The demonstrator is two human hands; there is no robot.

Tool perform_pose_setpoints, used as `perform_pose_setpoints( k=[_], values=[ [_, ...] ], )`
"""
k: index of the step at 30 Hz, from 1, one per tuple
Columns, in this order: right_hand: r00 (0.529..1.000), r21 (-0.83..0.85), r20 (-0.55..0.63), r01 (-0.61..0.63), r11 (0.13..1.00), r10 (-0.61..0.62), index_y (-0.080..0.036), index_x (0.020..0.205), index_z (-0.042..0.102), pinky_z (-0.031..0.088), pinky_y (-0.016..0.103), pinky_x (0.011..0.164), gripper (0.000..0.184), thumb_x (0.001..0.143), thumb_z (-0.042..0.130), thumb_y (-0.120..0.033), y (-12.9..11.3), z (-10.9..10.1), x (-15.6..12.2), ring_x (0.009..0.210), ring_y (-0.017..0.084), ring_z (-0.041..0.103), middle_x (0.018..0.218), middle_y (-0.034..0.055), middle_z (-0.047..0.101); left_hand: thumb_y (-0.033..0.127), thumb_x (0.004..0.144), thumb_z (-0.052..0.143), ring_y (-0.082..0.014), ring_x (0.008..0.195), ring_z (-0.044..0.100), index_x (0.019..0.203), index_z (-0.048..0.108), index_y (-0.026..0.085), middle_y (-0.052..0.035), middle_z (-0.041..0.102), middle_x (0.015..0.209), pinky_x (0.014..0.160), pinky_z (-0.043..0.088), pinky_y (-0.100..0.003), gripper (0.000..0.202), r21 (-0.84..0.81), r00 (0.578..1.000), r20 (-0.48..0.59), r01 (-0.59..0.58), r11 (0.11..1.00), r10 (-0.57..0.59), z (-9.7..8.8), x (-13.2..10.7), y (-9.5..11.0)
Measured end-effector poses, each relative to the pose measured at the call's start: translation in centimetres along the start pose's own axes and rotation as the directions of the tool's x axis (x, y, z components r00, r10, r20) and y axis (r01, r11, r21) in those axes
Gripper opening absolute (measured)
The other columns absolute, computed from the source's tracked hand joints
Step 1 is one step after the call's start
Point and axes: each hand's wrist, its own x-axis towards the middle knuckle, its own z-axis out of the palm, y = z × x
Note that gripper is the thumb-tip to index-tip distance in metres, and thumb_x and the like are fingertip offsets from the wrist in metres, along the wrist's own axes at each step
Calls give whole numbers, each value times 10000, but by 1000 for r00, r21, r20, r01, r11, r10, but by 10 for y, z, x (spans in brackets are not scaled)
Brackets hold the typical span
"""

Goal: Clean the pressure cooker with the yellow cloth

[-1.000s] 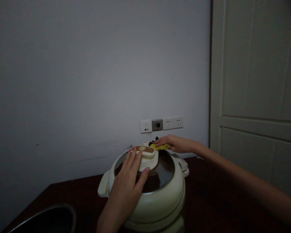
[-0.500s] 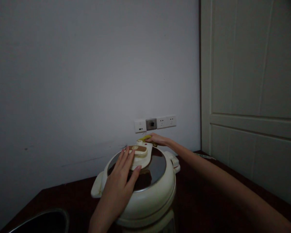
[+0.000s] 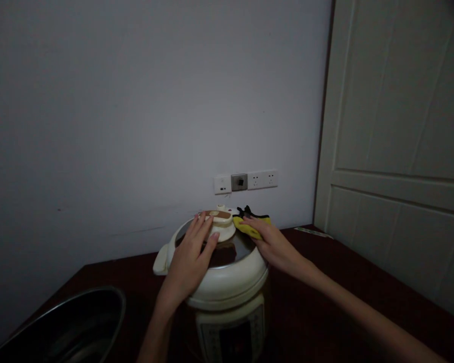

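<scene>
Dark table [image 3: 325, 267]: pressure cooker [image 3: 229, 287] upright, side handle [image 3: 160, 264] pointing left, hands [image 3: 189, 262] atop.

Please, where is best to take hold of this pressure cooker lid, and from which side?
Probably the raised cream handle on top of the lid, coming from above: it stands up from the smooth, dark, domed surface, so fingers can close around it.
</scene>
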Motion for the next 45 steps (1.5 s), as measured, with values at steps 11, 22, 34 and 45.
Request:
perform_pose_setpoints(
  k=[11, 22, 34, 45],
  values=[
    [952, -58, -102, 286, 957, -290, -378, 1449, 205, 352, 551, 1057, 783, 765, 368, -35, -72, 46, -104, 1398, 246, 183, 1501, -34, 270, 325, 840, 486, -220, 1180, 536, 1037, 672, 150, -107, 621, 1217, 1054, 358, -382, 322, -507, 886, -395, 12, 862, -244, -11, -5, 0],
    [903, 155, -424, 6, 988, 61, -277, 1390, 387, 260, 493, 1115, 502, 896, 422, -194, -12, 39, -82, 1340, 211, 344, 1457, 58, 377, 339, 829, 437, -232, 1220, 484, 1001, 619, 148, -128, 603, 1211, 1053, 320, -381, 314, -474, 760, -328, 381, 794, -561, -18, -30, -67],
    [856, -479, 97, 487, 730, -508, -74, 1288, 509, 385, 444, 1053, 437, 865, 431, -153, -113, 125, -89, 1319, 280, 365, 1392, 138, 454, 275, 888, 351, -168, 953, 625, 925, 569, 120, -159, 640, 1032, 868, 460, -264, 270, -918, 563, 49, 350, 184, -825, -37, -38, -78],
    [796, -496, 118, 566, 659, -594, -116, 1173, 584, 408, 409, 1034, 326, 920, 382, -152, -104, 106, -96, 1264, 221, 440, 1300, 81, 564, 335, 745, 479, -179, 913, 624, 923, 609, 145, -69, 670, 931, 859, 453, -302, 290, -832, 665, -72, 371, 412, -744, -22, -38, -93]
  ],
)
